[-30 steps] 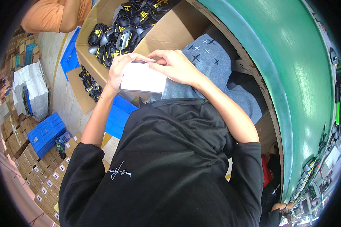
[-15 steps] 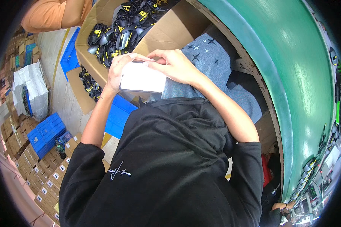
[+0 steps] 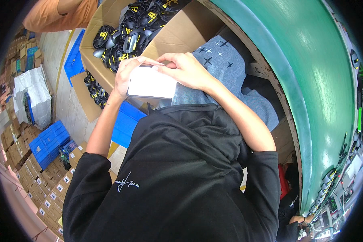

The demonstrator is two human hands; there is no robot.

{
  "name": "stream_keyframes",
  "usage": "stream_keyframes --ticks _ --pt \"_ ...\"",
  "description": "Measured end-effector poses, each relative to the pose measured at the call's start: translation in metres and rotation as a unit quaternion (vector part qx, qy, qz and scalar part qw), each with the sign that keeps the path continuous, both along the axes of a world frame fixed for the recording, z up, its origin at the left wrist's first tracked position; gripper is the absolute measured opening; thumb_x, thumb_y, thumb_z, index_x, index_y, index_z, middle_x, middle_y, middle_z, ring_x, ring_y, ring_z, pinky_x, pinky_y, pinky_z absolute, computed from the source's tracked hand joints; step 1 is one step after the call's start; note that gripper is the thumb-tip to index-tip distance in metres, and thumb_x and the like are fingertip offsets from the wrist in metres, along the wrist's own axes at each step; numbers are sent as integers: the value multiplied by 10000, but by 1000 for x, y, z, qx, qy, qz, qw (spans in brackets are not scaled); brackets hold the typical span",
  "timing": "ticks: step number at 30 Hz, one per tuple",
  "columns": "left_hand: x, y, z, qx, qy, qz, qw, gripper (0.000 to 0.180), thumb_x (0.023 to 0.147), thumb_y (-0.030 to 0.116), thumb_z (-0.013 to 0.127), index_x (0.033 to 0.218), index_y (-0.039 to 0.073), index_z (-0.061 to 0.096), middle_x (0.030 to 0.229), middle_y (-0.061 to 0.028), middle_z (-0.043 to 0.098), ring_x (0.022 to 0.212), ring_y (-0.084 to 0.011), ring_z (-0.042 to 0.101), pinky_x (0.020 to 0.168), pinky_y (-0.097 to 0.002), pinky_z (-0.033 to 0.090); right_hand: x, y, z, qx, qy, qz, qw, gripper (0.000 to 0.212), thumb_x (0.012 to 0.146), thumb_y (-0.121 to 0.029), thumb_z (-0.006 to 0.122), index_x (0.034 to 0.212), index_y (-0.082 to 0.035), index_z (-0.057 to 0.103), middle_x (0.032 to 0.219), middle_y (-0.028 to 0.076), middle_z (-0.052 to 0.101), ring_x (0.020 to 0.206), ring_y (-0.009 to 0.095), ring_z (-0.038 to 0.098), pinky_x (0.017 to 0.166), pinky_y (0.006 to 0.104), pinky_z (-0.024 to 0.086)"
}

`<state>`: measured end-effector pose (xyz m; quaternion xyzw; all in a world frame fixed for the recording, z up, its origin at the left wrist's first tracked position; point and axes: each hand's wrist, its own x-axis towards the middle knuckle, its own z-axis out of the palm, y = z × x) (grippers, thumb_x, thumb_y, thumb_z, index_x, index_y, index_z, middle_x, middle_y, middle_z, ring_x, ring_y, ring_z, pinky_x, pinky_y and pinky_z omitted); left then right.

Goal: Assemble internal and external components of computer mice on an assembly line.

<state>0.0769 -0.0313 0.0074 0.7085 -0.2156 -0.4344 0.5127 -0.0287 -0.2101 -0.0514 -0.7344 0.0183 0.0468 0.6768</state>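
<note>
A smartphone [image 3: 151, 84] with a bright, washed-out screen lies sideways above my lap, its dark rim showing along the lower edge. My left hand [image 3: 126, 76] wraps round its left end, fingers curled over the far edge. From the other side, my right hand [image 3: 186, 71] grips the far edge near the right end, with its thumb at the screen's top. The fingertips of both hands come close together there. What the screen shows cannot be made out.
An open cardboard box [image 3: 97, 68] full of black-and-yellow moulded parts [image 3: 135, 40] stands beyond my hands. A green work surface [image 3: 310, 72] curves along the right. Blue crates [image 3: 48, 143] and stacked cartons [image 3: 40, 189] stand left. Another person's orange sleeve [image 3: 44, 16] shows at upper left.
The other person's arm at the upper left has shifted slightly. My hands and the smartphone stay practically where they were.
</note>
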Motion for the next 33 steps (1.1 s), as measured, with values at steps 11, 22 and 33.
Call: stream_keyframes --ticks 11,22,33 --pt "2 1 -6 -15 47 30 998 434 960 241 421 1021 -110 670 1019 -195 696 910 -212 665 862 -290 492 0 -5 2 -2 3 11 1000 518 801 -388 686 1112 25 650 951 235 702 906 322 703 825 385 534" --pt "1 -3 -5 -7 28 22 999 487 951 285 405 1029 -132 646 1037 -230 684 933 -241 667 870 -305 498 -2 -8 -1 -24 -14 17 999 581 754 -396 731 1144 24 635 967 229 702 901 313 698 816 377 529" --pt "1 -6 -7 -3 40 30 999 445 954 264 428 1005 -103 674 1006 -183 700 883 -187 654 837 -261 478 -2 -10 -4 -24 -21 18 999 560 785 -383 707 1145 38 628 943 220 708 877 294 705 795 358 534"
